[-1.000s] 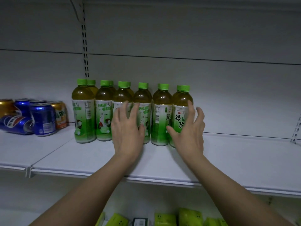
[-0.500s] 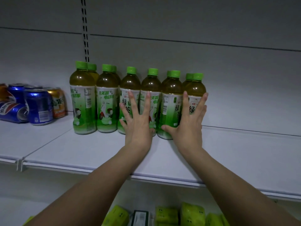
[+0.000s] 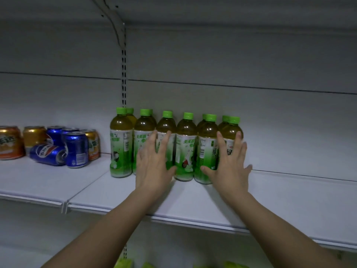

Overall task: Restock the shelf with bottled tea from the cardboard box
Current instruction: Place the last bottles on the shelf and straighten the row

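Several green-capped bottles of tea [image 3: 185, 149] stand upright in two tight rows on the white shelf [image 3: 289, 200], against its back wall. My left hand [image 3: 152, 165] lies flat with fingers spread against the front bottles left of the middle. My right hand [image 3: 230, 163] presses flat against the two rightmost front bottles. Neither hand grips a bottle. The cardboard box is out of view.
Left of the bottles stand several orange and blue soda cans [image 3: 75, 149], one blue can [image 3: 48, 154] lying on its side. A shelf bracket [image 3: 117, 22] and slotted upright rise behind. Yellow-green packets [image 3: 123, 264] show on the shelf below. Bare shelf stretches to the right.
Both hands have pushed flat against the front bottles, and the bottles stand further back in a tighter row. The camera has tilted up, so more of the upper shelf shows.
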Demonstrator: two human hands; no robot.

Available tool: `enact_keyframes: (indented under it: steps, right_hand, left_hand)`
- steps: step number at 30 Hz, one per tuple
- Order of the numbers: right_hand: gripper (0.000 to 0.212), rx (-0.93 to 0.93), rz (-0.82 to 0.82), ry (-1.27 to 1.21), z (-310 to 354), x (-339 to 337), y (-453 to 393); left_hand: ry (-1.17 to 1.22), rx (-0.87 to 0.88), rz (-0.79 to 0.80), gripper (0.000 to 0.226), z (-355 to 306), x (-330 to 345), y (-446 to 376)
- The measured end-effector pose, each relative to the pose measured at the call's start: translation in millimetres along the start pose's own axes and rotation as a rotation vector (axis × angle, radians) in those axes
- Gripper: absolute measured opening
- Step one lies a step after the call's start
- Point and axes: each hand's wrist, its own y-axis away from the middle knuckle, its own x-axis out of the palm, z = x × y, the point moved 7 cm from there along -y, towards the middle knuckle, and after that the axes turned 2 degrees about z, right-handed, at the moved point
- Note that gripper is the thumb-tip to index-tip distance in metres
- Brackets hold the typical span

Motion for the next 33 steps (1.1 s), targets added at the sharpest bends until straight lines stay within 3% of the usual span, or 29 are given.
enact_keyframes:
  steps: [4,9,16,27,33]
  right_hand:
    - [0.110,-0.021,-0.005,0.003,30.3,0.0,2.2]
    - [0.111,0.024,0.008,0.024,29.7,17.8,-1.2]
    - [0.118,0.011,-0.007,0.084,30.7,42.3,-7.9]
    - [0.115,0.034,-0.162,0.073,18.6,34.4,-2.2]
    - [0.123,0.039,-0.138,0.088,16.5,41.6,-6.3]
  left_hand:
    - [0.018,-0.242,-0.113,0.112,47.7,-32.5,0.0]
    - [0.204,-0.476,0.041,0.136,94.3,-12.7,-3.7]
    - [0.248,-0.456,0.068,0.151,113.2,22.5,-24.4]
    - [0.149,-0.323,0.072,0.149,105.3,27.7,-23.4]
    - [0.044,-0.303,0.096,0.140,106.1,30.6,-19.6]
